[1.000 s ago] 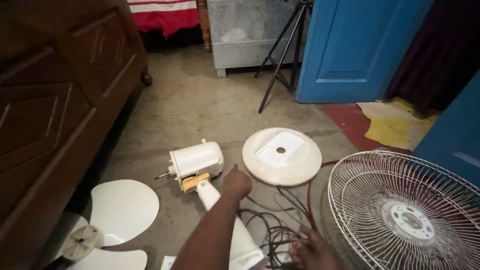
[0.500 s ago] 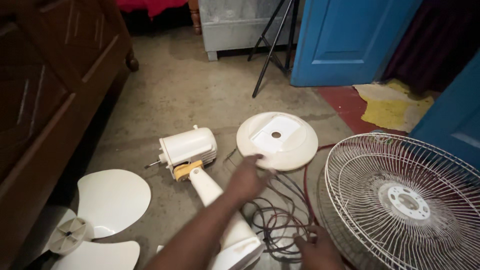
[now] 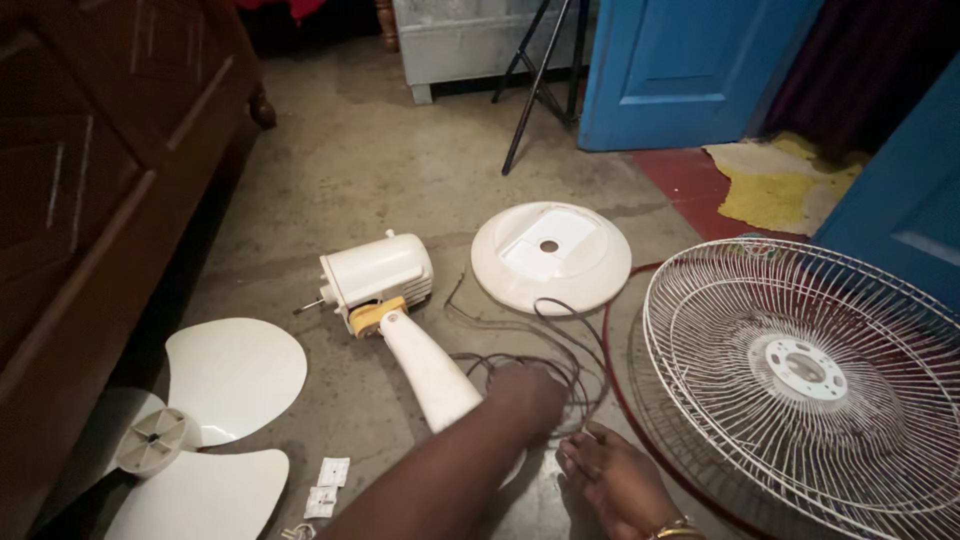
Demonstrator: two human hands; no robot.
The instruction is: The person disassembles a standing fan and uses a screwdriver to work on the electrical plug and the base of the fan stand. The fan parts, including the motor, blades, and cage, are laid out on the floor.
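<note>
At your far left stands a dark wooden cabinet (image 3: 80,200), and beside it the white fan blade (image 3: 200,430) lies flat on the concrete floor (image 3: 380,170). Just right of the blade lie two small white rectangular packets (image 3: 328,485), their print too small to make out. Next comes the white motor housing (image 3: 378,272) on its side, its stem (image 3: 430,372) running down toward your arm. Your left hand (image 3: 530,395) rests knuckles-up on the tangled dark cord (image 3: 560,345); whether its fingers pinch the cord is hidden. You seem to be gathering up that cord. Your right hand (image 3: 615,480) lies relaxed on the floor just beside it, fingers loosely together, holding nothing. Beyond sits the round white base (image 3: 550,255), and the wire guard (image 3: 810,380) lies at the right. The cord loops toward the guard's rim, so freeing it calls for a gentle pull.
</note>
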